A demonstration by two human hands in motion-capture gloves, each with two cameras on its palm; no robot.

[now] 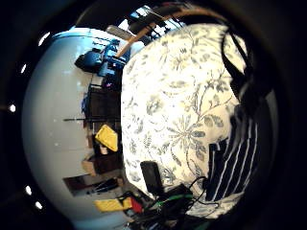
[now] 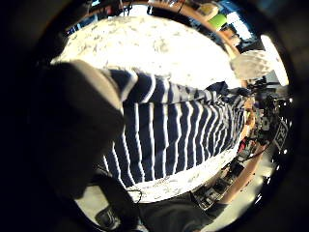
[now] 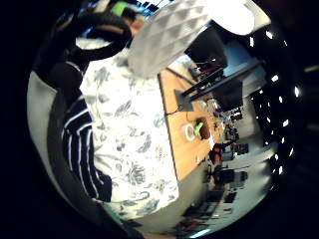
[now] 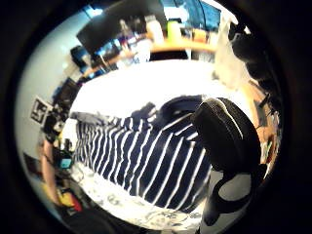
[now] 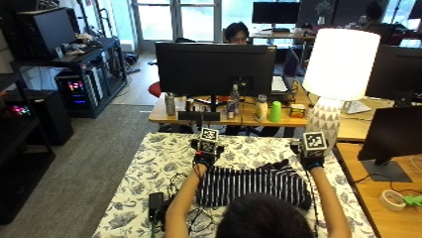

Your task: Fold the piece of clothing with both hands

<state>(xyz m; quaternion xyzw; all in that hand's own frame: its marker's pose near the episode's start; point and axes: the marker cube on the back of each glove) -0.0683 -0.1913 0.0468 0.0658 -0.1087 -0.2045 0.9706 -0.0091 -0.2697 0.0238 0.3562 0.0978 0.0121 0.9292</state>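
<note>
A navy and white striped garment [image 5: 254, 183] lies flat on the floral tablecloth [image 5: 141, 178] in front of the person, bunched a little near its far right corner. My left hand [image 5: 203, 159] is at the garment's far left corner and my right hand [image 5: 311, 161] is at its far right corner, both down at table level. In the left thumb side palm view my thumb [image 2: 72, 135] lies over the striped edge [image 2: 169, 140]. In the right thumb side palm view my thumb [image 4: 224, 136] curls over the stripes [image 4: 141, 156] beside the collar. Each hand appears to pinch its corner.
A white lamp [image 5: 336, 64] stands at the table's far right corner, close to my right hand. A black device [image 5: 156, 201] with cables lies near the front left. Beyond the far edge a desk carries a monitor [image 5: 214, 62] and bottles. Another monitor [image 5: 395, 139] is at the right.
</note>
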